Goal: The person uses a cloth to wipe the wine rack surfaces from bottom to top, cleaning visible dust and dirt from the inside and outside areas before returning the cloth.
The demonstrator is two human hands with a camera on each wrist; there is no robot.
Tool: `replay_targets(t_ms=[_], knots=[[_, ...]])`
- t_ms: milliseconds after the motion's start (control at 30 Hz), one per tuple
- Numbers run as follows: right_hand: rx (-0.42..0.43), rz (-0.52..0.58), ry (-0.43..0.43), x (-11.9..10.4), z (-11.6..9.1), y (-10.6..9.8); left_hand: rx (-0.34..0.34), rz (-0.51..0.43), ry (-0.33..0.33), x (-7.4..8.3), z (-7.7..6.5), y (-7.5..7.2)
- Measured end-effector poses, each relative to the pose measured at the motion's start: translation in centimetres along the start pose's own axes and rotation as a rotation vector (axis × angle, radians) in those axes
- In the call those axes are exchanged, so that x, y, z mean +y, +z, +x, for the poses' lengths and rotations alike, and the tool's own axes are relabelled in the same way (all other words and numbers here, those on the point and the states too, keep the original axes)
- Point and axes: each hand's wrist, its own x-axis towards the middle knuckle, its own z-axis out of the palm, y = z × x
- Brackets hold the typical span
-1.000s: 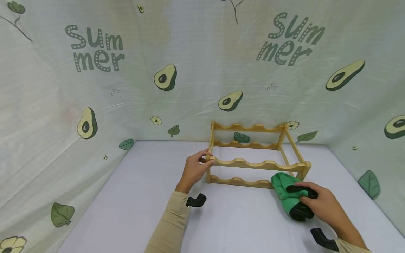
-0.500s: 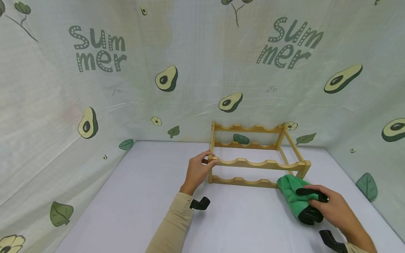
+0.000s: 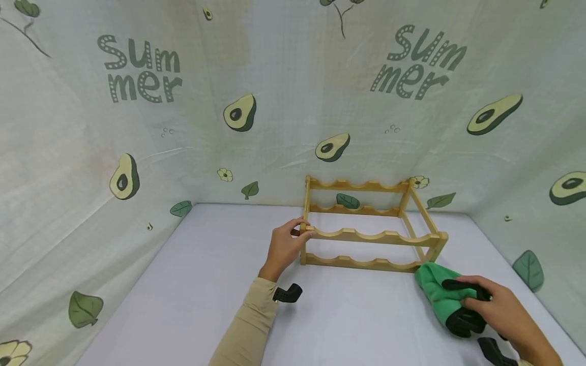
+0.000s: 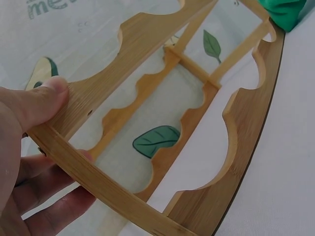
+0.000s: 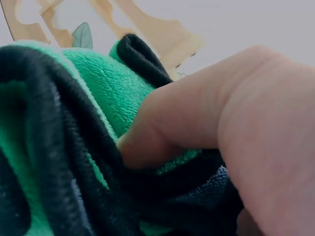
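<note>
A wooden bottle rack (image 3: 366, 236) with scalloped rails stands on the table. My left hand (image 3: 285, 248) grips its front left corner; in the left wrist view the thumb (image 4: 47, 101) presses on the upper rail and the fingers curl behind the end post. A green cloth (image 3: 439, 290) with black edging is bunched in my right hand (image 3: 508, 310), by the rack's front right foot. In the right wrist view the thumb (image 5: 162, 123) sinks into the cloth's folds, and most of the other fingers are hidden.
The white tabletop (image 3: 206, 284) spreads around the rack. Behind it hangs a pale curtain (image 3: 284, 66) printed with avocados, leaves and lettering. A black wrist mount (image 3: 288, 293) juts from the left sleeve, and another (image 3: 494, 352) from the right.
My right hand has moved right and slightly toward me with the cloth, along the lower front rail to its right end. The left hand keeps its grip on the rack.
</note>
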Motion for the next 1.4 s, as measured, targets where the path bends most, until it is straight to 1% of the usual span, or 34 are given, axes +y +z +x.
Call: replay_targets(t_ms=[133,233,367,433,533,633,767,933,1033,1133,1200,1267,1400], knots=[[0.011,0.017,0.016,0.3,0.0,-0.3,-0.006,-0.003,-0.014,0.1,0.1,-0.2],[0.006,0.051,0.054,0.4,0.1,-0.5,-0.006,-0.006,-0.009,0.2,0.1,-0.2],[0.013,0.103,0.129,0.3,0.1,-0.5,-0.003,-0.013,-0.003,0.2,0.1,-0.3],[0.038,0.134,0.165,0.1,0.1,-0.3,-0.004,-0.018,-0.005,0.2,0.1,-0.3],[0.086,0.182,0.196,-0.5,0.2,0.4,-0.013,-0.030,0.004,0.1,0.0,-0.3],[0.137,0.225,0.205,-1.4,0.5,1.6,-0.034,-0.034,0.026,-0.1,-0.1,-0.3],[0.242,0.266,0.215,-2.7,0.9,3.2,-0.065,-0.033,0.045,-0.4,-0.2,-0.3],[0.388,0.308,0.182,-4.0,0.5,3.9,-0.081,-0.028,0.044,-0.3,-0.3,-0.3],[0.501,0.328,0.153,-4.7,0.1,4.1,-0.084,-0.028,0.045,-0.3,-0.4,-0.3],[0.629,0.372,0.120,-5.3,-0.2,4.3,-0.091,-0.027,0.045,-0.2,-0.4,-0.2],[0.705,0.399,0.082,-5.7,-0.3,4.5,-0.097,-0.029,0.040,-0.2,-0.4,-0.1],[0.763,0.414,0.049,-5.8,-0.4,4.7,-0.104,-0.030,0.030,-0.1,-0.4,-0.1],[0.886,0.454,-0.059,-6.0,-0.5,5.0,-0.113,-0.039,0.024,0.0,-0.5,0.0]])
